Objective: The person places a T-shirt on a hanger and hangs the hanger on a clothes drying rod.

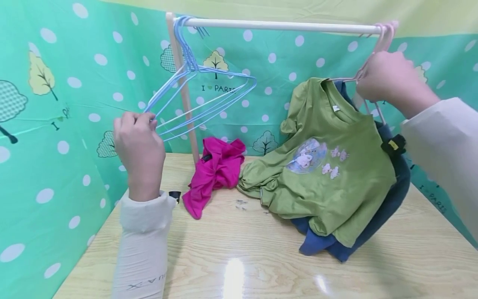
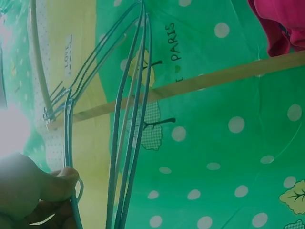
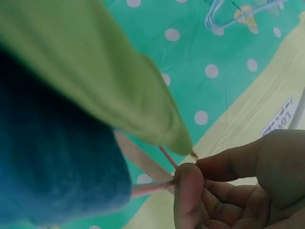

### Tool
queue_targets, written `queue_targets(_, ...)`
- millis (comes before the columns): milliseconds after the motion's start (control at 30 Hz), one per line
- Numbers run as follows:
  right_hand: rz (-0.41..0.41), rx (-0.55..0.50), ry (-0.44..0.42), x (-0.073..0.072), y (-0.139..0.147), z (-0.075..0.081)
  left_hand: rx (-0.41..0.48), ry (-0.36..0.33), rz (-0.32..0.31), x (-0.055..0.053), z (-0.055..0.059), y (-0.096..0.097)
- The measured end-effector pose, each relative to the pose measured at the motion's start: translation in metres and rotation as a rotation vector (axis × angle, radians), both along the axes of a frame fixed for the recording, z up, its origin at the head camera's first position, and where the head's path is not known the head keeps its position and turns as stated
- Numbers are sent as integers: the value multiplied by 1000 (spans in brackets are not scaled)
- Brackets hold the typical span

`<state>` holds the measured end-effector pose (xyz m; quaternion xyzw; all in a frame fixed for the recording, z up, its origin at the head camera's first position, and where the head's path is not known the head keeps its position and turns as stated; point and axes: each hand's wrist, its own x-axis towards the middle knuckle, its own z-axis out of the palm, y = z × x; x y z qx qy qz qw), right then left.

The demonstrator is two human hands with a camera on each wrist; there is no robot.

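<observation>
At the left end of the rail hang several light blue wire hangers [image 1: 191, 60]. My left hand [image 1: 139, 151] pinches one lower corner of them between thumb and fingers; the left wrist view shows the thumb [image 2: 66, 175] pressed on the wires. On the right, my right hand [image 1: 396, 81] pinches a pink hanger [image 1: 381, 41] just below its hook, which sits over the rail. A green T-shirt [image 1: 358, 141] with a printed picture hangs from that side, tilted, one sleeve spread left. Behind it hangs a dark blue garment [image 1: 401, 178], partly hidden.
A white rail [image 1: 280, 25] on a wooden upright [image 1: 185, 95] spans the back. Below it a crumpled magenta garment [image 1: 220, 166] lies on the wood-grain table [image 1: 209, 249]. A small black clip-like item [image 1: 174, 195] is near my left sleeve. Dotted green curtains [image 1: 74, 145] surround the table.
</observation>
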<state>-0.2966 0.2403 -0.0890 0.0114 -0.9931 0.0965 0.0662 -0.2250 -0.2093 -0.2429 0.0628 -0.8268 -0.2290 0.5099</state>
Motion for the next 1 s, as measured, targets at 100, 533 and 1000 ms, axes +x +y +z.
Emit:
queue_targets(100,14,16,3,3,-6,-1,-5,-11,-10,0,0,3)
queue_targets(533,82,97,102,16,-34,-1,0,1,-78,-3,-3,13)
queue_targets(1000,144,15,127,6,-86,-34,124,-73,-161,4,0,12)
